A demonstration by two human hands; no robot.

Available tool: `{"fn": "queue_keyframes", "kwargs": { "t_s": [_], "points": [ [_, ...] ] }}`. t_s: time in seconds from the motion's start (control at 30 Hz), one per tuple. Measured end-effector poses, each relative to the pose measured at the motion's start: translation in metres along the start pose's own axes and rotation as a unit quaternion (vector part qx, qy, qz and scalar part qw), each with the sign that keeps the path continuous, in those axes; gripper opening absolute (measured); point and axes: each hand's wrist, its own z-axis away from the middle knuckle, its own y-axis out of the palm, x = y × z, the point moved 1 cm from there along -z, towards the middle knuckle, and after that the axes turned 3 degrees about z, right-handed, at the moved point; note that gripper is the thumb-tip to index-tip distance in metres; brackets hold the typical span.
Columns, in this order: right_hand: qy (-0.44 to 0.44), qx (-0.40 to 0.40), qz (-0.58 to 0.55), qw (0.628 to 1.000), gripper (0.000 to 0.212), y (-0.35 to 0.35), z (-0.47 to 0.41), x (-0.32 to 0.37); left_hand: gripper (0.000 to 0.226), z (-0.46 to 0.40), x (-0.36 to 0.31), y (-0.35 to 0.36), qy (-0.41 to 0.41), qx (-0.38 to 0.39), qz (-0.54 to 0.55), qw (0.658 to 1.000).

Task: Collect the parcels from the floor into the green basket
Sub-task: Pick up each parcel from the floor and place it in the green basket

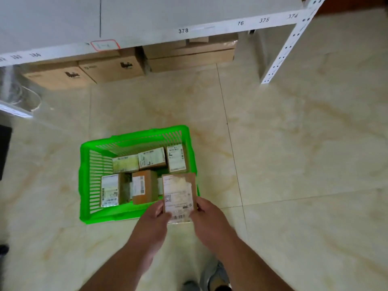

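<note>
A green plastic basket (92,175) stands on the tiled floor in the middle of the view. Several small cardboard parcels with white labels lie inside it, such as one at the back (151,158) and one at the front left (109,190). I hold a flat brown parcel with a white shipping label (178,192) above the basket's front right corner. My left hand (156,219) grips its lower left edge. On its lower right edge sits my right hand (207,217).
A white metal shelf (147,24) with number tags spans the top. Large cardboard boxes (109,68) sit on the floor under it. A shelf post (281,51) stands at the right. My shoe (214,276) shows at the bottom. A dark object (4,150) is at the left edge.
</note>
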Motion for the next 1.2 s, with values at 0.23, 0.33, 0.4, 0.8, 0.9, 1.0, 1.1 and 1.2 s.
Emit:
{"fn": "queue_keyframes", "kwargs": {
  "t_s": [0.23, 0.33, 0.4, 0.8, 0.9, 1.0, 1.1, 1.2],
  "points": [
    [0.020, -0.028, 0.046, 0.998, 0.048, 0.021, -0.071, 0.007, 0.029, -0.064, 0.006, -0.015, -0.028, -0.008, 0.007, 1.000],
    [0.034, -0.036, 0.062, 0.997, 0.047, 0.038, -0.103, 0.004, 0.026, -0.099, 0.016, -0.019, -0.018, -0.008, 0.003, 1.000],
    [0.041, -0.046, 0.075, 0.995, 0.046, 0.048, -0.126, 0.001, 0.026, -0.124, 0.020, -0.019, -0.015, 0.000, -0.004, 1.000],
    [0.070, -0.105, 0.069, 0.990, 0.048, 0.065, -0.218, -0.002, 0.055, -0.217, 0.029, -0.011, -0.006, 0.064, 0.032, 0.997],
    [0.068, -0.116, 0.067, 0.989, 0.049, 0.066, -0.223, 0.002, 0.053, -0.223, 0.024, -0.008, 0.011, 0.056, 0.042, 0.997],
    [0.064, -0.119, 0.073, 0.988, 0.047, 0.063, -0.217, 0.004, 0.050, -0.217, 0.031, -0.007, 0.007, 0.044, 0.036, 0.998],
    [0.071, -0.119, 0.067, 0.988, 0.044, 0.060, -0.206, 0.004, 0.050, -0.201, 0.043, -0.012, -0.015, 0.037, 0.033, 0.999],
    [0.074, -0.112, 0.076, 0.988, 0.045, 0.062, -0.196, 0.006, 0.055, -0.182, 0.052, -0.025, -0.042, 0.039, 0.043, 0.997]
  ]
}}
